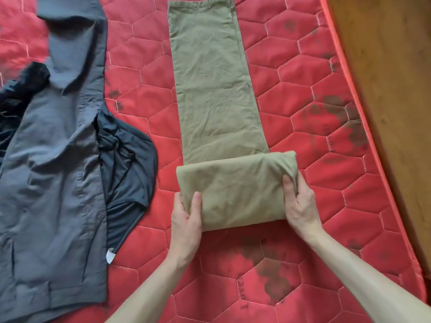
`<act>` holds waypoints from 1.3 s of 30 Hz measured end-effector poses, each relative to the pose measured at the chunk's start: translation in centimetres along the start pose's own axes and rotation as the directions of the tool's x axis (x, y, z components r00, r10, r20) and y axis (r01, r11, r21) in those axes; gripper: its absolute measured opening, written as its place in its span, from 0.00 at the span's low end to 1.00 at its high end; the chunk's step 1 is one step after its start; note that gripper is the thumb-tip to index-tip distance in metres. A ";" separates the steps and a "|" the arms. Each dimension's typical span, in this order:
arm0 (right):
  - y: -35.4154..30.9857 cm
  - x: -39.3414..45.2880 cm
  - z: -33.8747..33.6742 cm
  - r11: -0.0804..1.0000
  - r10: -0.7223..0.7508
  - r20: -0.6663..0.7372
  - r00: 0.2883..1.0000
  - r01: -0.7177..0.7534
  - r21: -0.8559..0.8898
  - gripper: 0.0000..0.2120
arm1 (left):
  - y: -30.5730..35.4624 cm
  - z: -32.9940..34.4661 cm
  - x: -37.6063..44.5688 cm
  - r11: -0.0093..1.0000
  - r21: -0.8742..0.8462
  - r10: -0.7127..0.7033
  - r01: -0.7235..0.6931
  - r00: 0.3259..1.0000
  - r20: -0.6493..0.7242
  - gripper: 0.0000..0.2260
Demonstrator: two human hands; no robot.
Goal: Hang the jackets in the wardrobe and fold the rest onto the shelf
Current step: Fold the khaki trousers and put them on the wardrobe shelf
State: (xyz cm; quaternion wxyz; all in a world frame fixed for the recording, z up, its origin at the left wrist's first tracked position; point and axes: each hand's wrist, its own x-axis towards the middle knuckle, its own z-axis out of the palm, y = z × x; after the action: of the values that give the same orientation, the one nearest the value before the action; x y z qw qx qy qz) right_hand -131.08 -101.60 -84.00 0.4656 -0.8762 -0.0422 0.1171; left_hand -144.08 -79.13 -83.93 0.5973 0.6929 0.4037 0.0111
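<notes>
Olive-khaki trousers (214, 89) lie lengthwise down the middle of a red quilted mattress (303, 206), legs folded together. Their near end is folded over into a thick bundle (233, 192). My left hand (186, 217) grips the bundle's left edge, thumb on top. My right hand (299, 201) grips its right edge, fingers pinching the cloth. A grey jacket (58, 148) is spread flat on the left of the mattress.
A dark navy garment (130, 159) lies partly under the grey jacket's right side, and black cloth (21, 94) shows at the far left. The mattress has dark stains. Its right edge borders a brown wooden floor (384, 89).
</notes>
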 end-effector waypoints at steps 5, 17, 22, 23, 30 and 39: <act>-0.4 3.5 1.8 0.979 -0.031 0.050 0.998 0.040 -0.201 0.27 | -0.6 0.4 1.3 0.985 0.170 0.042 -0.023 0.993 -0.107 0.11; 0.5 2.0 2.3 0.770 0.024 -0.057 0.998 -0.055 -0.636 0.14 | -0.4 -0.1 3.1 0.835 0.546 0.162 -0.070 0.979 -0.122 0.14; -0.5 1.9 2.6 0.803 -0.163 -0.113 0.980 0.065 -0.592 0.23 | 0.9 0.4 3.2 0.789 0.595 0.335 -0.152 0.918 -0.211 0.20; -0.7 1.8 2.7 0.774 -0.284 -0.043 0.958 0.202 -0.601 0.26 | 1.1 0.6 3.2 0.723 0.652 0.431 -0.229 0.887 -0.165 0.24; 1.4 1.2 3.8 0.520 -0.462 0.412 0.785 0.617 -0.591 0.36 | 0.2 1.7 4.5 0.236 0.757 0.526 -0.609 0.735 0.427 0.31; 2.4 2.0 3.5 0.465 -0.443 0.495 0.747 0.664 -0.586 0.44 | -1.3 -2.2 6.7 0.016 0.548 0.470 -0.837 0.490 0.735 0.39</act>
State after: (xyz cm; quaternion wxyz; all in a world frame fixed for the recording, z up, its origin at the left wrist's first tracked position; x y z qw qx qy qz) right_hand -130.09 -99.79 -88.19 0.0753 -0.8964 -0.4338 0.0506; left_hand -141.36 -73.59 -87.54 0.1199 0.9807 -0.1490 -0.0417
